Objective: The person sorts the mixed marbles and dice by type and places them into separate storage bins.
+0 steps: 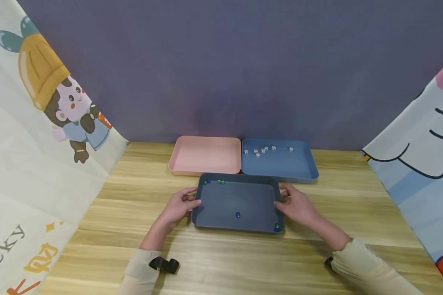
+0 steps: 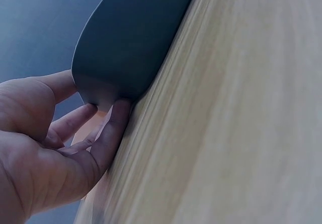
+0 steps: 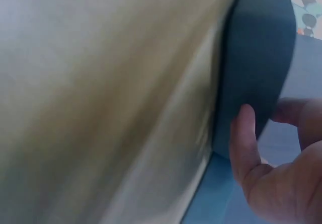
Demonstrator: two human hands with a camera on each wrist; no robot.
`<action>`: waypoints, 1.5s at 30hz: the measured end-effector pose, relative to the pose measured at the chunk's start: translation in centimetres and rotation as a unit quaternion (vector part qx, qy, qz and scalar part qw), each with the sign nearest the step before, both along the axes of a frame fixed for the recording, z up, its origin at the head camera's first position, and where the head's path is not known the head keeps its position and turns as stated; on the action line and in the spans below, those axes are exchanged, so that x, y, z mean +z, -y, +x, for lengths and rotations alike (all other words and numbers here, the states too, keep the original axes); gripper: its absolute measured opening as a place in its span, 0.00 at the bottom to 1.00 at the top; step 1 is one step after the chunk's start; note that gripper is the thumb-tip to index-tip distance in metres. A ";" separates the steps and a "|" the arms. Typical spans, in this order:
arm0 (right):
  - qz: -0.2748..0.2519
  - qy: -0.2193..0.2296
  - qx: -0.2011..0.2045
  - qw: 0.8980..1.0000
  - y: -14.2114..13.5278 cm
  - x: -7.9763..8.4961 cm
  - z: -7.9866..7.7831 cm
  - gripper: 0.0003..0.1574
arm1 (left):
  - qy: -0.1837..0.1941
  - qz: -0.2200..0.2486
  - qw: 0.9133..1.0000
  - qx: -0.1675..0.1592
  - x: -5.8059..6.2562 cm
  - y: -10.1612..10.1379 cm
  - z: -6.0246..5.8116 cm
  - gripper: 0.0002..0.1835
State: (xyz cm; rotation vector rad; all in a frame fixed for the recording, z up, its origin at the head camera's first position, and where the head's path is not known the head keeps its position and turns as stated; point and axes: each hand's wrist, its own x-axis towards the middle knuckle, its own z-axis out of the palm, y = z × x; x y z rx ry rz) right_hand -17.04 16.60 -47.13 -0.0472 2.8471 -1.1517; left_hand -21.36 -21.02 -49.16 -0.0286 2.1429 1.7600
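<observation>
A dark grey-blue tray (image 1: 243, 198) lies on the wooden table between both hands. My left hand (image 1: 179, 205) grips its left side, the thumb over the rim and the other fingers against the outer wall. On the opposite side, my right hand (image 1: 297, 205) holds the tray's right wall between thumb and fingers. Several small shiny blue and green pieces lie inside, too small to identify: a green pair (image 1: 221, 181) near the back, a blue piece (image 1: 238, 214) toward the front, others in two corners. Both wrist views show fingers against the tray's outer wall (image 2: 131, 38), (image 3: 256, 53).
Behind the dark tray stand a pink tray (image 1: 208, 155) and, to its right, a blue tray (image 1: 289, 166) with several white dice (image 1: 257, 155). The wooden table (image 1: 221, 262) meets a dark backdrop (image 1: 221, 73) at the back. Printed cloths hang at both sides.
</observation>
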 end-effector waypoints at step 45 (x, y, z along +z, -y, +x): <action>-0.049 -0.012 -0.053 0.997 0.8 -1.9 1.1 0.35 | -0.186 -0.359 0.785 -0.470 9.7 -11.9 -3.0 0.14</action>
